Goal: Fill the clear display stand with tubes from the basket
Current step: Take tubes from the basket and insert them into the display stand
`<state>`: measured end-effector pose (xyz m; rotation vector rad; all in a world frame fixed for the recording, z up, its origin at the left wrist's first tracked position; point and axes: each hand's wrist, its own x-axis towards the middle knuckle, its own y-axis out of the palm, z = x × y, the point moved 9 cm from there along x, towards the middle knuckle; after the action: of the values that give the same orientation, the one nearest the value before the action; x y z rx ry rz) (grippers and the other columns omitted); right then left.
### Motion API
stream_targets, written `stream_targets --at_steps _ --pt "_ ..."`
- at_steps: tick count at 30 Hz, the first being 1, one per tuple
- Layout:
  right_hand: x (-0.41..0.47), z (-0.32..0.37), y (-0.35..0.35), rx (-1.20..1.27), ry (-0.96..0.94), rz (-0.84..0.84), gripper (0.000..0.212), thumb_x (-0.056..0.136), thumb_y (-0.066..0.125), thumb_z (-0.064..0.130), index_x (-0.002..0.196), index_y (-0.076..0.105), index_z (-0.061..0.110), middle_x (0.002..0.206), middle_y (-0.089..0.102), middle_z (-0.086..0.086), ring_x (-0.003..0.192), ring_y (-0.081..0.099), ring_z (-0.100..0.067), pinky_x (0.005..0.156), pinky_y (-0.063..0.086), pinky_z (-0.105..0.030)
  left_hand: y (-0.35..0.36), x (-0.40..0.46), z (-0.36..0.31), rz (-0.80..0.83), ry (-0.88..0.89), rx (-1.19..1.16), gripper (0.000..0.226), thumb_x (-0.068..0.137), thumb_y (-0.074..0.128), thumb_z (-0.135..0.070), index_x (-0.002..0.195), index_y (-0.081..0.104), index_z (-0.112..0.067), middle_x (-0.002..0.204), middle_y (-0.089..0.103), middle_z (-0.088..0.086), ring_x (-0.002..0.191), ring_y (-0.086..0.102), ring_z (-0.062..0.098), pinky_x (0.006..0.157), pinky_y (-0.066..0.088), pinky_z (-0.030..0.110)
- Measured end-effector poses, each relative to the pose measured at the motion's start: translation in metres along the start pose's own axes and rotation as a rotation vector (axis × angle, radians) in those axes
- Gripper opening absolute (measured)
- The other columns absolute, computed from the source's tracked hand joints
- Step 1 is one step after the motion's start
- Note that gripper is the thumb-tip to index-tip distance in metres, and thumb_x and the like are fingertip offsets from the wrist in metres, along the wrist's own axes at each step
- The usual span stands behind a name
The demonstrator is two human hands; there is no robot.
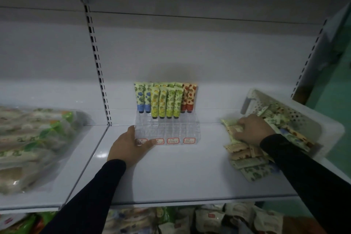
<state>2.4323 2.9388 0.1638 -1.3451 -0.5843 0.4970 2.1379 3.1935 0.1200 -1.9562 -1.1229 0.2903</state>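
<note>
Stand (167, 131) mid-shelf (180, 176), tubes (165, 100) in its back rows | basket (288, 112) right | left hand (129, 147) at stand's front-left corner.

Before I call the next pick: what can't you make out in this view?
- Labels on the stand: print too small; left hand covers the leftmost.
- Grasp of the right hand: its fingers are buried among the tubes.
- Basket: right arm hides its near side.
- Rear tube row: front tubes hide it.

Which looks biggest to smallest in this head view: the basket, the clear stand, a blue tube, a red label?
1. Basket, though nearness to the camera may flatter it.
2. Clear stand.
3. Blue tube.
4. Red label.
</note>
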Motion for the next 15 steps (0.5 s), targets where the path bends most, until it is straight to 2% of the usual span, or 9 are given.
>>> stream_targets --at_steps 4,5,7,9,11,15 --pt "0.001 -0.004 0.005 -0.045 0.004 -0.035 0.053 0.077 0.068 0.033 0.124 0.053 0.015 0.118 0.054 -0.013 0.106 0.055 -0.030 0.088 0.049 -0.037 0.000 0.000 -0.001 -0.009 0.004 0.008 0.081 0.076 0.064 -0.067 0.133 0.042 -0.014 0.120 0.063 0.005 0.107 0.060 0.024 0.075 0.037 0.027" --pt "0.000 -0.003 0.003 -0.041 0.000 -0.057 0.047 0.077 0.068 0.030 0.119 0.053 0.013 0.114 0.057 -0.013 0.101 0.057 -0.028 0.085 0.050 -0.036 0.000 0.000 -0.001 -0.009 0.005 0.012 0.081 0.076 0.064 -0.068 0.133 0.042 -0.014 0.122 0.062 0.006 0.109 0.059 0.024 0.075 0.037 0.027" --pt "0.000 -0.001 -0.002 -0.071 -0.008 -0.085 0.025 0.080 0.066 0.029 0.095 0.055 0.012 0.099 0.060 -0.008 0.087 0.055 -0.023 0.074 0.048 -0.032 0.001 0.001 -0.002 -0.006 0.009 0.021 0.081 0.077 0.063 -0.068 0.133 0.042 -0.014 0.125 0.061 0.006 0.110 0.059 0.025 0.076 0.037 0.027" --pt "-0.002 0.000 -0.005 -0.126 0.000 -0.099 0.024 0.085 0.062 0.035 0.077 0.050 0.016 0.086 0.054 -0.002 0.078 0.050 -0.020 0.067 0.043 -0.028 0.001 0.001 -0.001 -0.004 0.009 0.022 0.081 0.077 0.063 -0.068 0.134 0.041 -0.014 0.125 0.061 0.006 0.110 0.059 0.025 0.076 0.037 0.027" --pt "-0.003 0.001 -0.007 -0.160 -0.002 -0.135 0.028 0.088 0.057 0.037 0.070 0.046 0.018 0.079 0.048 -0.001 0.074 0.049 -0.020 0.064 0.040 -0.027 0.000 0.001 0.000 -0.002 0.008 0.019 0.084 0.076 0.063 -0.069 0.135 0.041 -0.014 0.124 0.062 0.006 0.108 0.059 0.024 0.075 0.038 0.027" --pt "-0.006 0.015 -0.019 -0.226 -0.049 -0.270 0.024 0.093 0.048 0.025 0.075 0.058 0.013 0.082 0.057 -0.004 0.075 0.058 -0.022 0.061 0.043 -0.026 0.000 0.000 -0.001 -0.004 0.012 0.016 0.083 0.076 0.064 -0.068 0.135 0.040 -0.014 0.125 0.061 0.005 0.109 0.059 0.024 0.076 0.037 0.027"
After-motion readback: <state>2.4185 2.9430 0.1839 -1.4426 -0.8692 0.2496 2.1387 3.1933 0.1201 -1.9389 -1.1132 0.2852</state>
